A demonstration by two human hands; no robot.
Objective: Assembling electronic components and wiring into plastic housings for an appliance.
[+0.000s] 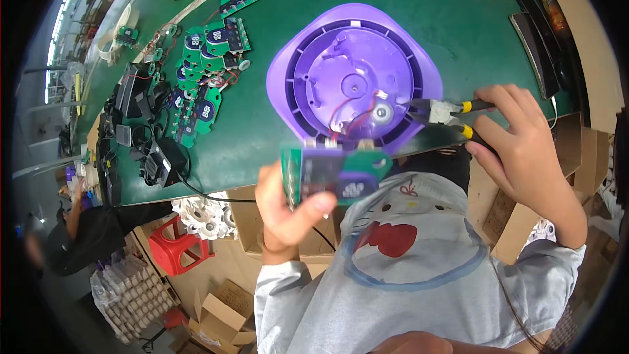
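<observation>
My left hand (291,206) grips a green circuit board (337,174) with a dark display area, lifted over the near edge of the table; motion blurs it a little. Red and dark wires run from the board's far side toward a round metal disc (382,113) over the purple plastic housing (282,95). In my right hand (517,134) are pliers (445,113) with black and yellow handles. Their handles are spread, and the jaws lie over the housing's right rim, near the disc. The housing rests on the green table, its round hollow facing up, with posts and a central hole.
Several more circuit boards (213,42) lie heaped left on the green table (249,115). Black power adapters (164,160) with cables sit near its left edge. A dark tablet-like device (534,52) is at the right. Below stand a red stool (173,249) and cardboard boxes (226,311).
</observation>
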